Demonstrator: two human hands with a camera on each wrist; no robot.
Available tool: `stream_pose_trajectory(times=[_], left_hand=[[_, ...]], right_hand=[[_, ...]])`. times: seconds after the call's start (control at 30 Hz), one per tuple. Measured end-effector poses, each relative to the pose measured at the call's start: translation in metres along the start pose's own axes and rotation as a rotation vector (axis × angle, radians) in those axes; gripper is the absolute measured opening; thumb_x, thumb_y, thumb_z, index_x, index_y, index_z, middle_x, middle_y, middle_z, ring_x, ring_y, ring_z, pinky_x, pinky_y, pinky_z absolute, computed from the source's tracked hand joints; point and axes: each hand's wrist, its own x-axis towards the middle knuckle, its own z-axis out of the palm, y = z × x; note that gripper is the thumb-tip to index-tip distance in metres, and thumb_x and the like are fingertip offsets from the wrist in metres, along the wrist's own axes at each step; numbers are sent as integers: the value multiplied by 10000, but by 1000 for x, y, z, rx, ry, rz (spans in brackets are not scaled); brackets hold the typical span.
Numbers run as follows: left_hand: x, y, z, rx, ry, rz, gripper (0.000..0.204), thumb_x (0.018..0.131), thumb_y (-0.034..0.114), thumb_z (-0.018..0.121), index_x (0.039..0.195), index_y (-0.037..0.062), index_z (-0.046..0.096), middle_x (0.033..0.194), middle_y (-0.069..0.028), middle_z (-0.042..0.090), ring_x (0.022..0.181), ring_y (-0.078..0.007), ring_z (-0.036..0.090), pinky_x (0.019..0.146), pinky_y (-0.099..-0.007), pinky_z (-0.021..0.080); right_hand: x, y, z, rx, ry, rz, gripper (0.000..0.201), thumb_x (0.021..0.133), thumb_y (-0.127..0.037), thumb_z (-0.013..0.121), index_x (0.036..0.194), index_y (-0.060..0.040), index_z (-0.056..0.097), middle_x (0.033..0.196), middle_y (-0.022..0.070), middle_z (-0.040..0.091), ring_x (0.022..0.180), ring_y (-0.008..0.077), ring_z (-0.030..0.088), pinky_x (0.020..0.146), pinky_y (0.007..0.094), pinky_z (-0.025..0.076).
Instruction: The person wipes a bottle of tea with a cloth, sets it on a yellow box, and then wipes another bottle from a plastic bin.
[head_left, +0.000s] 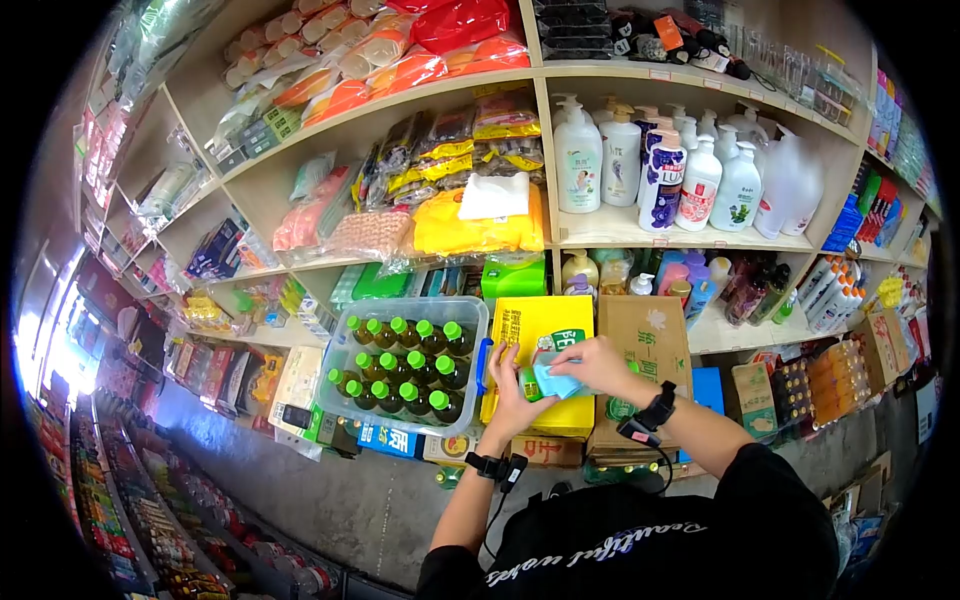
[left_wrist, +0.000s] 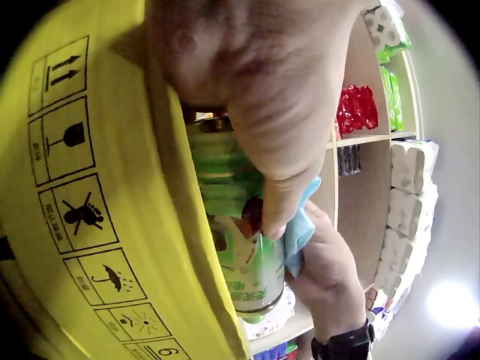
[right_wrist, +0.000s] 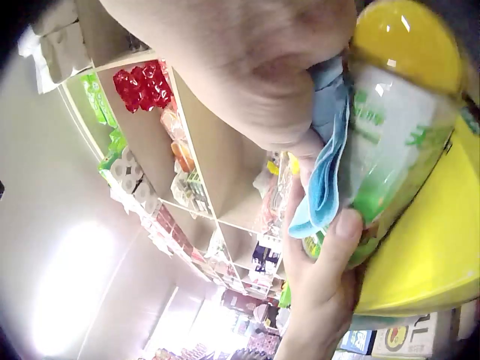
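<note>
My left hand (head_left: 515, 398) grips a bottle (right_wrist: 375, 131) with a green and white label, its thumb and fingers around one end. The bottle lies tilted over the top of a yellow box (head_left: 540, 312); its amber rounded end shows in the right wrist view. A folded light blue cloth (head_left: 556, 380) is pinched in my right hand (head_left: 592, 364) and lies against the side of the bottle. In the left wrist view the cloth (left_wrist: 298, 238) overlaps the label, and my left hand (left_wrist: 262, 67) hides part of the bottle.
Left of the yellow box stands a clear plastic bin (head_left: 462, 312) with several dark, green-capped bottles (head_left: 411, 360). A brown carton (head_left: 640, 330) stands to the right. Shelves behind hold pump bottles (head_left: 663, 180) and bagged goods (head_left: 475, 215); a shelf board crosses close above the boxes.
</note>
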Motion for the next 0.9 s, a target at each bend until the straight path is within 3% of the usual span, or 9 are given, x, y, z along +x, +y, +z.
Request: stream_pose_trajectory(times=[0.17,0.3,0.4,0.5,0.6,0.7,0.9], left_hand=[[1,7,3,-48,-6,15,1104,680,258,983,1538,81,311,1561,-193,254,1446,-379,333,1142,-471,393],[1,1,3,60,-29,90,982,693,255,977,1474,63,413,1548,-184,296,1460,-375,330,1150,-485,385],[1,8,-3,50,-64,78,734,786,240,921,1370,37,525,1452,-183,447,1423,-348,403,1141,-462,403],[5,-3,-1,-411,-129,-128,533,846,167,862,1280,25,587,1303,-159,583,1318,-310,528,1115,-407,419],[5,9,-2,-321,-101,-105,445,875,89,811,1259,22,596,1224,-153,630,1227,-291,598,1090,-376,433],[0,2,-2,-252,-84,54,426,872,69,807,1241,25,599,1242,-154,614,1225,-289,586,1074,-375,442],[0,-3,-1,-165,-11,181,456,838,69,836,1220,34,589,1237,-140,594,1187,-297,583,1061,-385,449]], right_hand=[[-22,20,-33,28,48,130,229,869,-231,831,1007,-48,824,852,155,783,744,214,747,702,329,573],[-34,8,-50,-24,91,190,212,880,-210,822,1019,-50,826,838,159,781,713,206,737,689,329,567],[-37,8,-51,-32,123,229,197,888,-197,813,1017,-50,828,840,153,784,700,195,729,684,325,563],[-40,17,-47,13,191,187,179,896,-189,802,1004,-49,830,842,145,787,695,180,724,675,317,558],[-43,17,-48,33,237,173,174,904,-189,793,997,-47,830,847,135,791,701,163,721,670,307,552],[-45,31,-53,46,265,151,183,913,-194,787,1004,-40,827,854,114,796,706,138,704,669,295,541],[-46,30,-57,91,273,155,198,928,-196,775,1032,-34,822,873,82,799,716,104,674,673,280,526]])
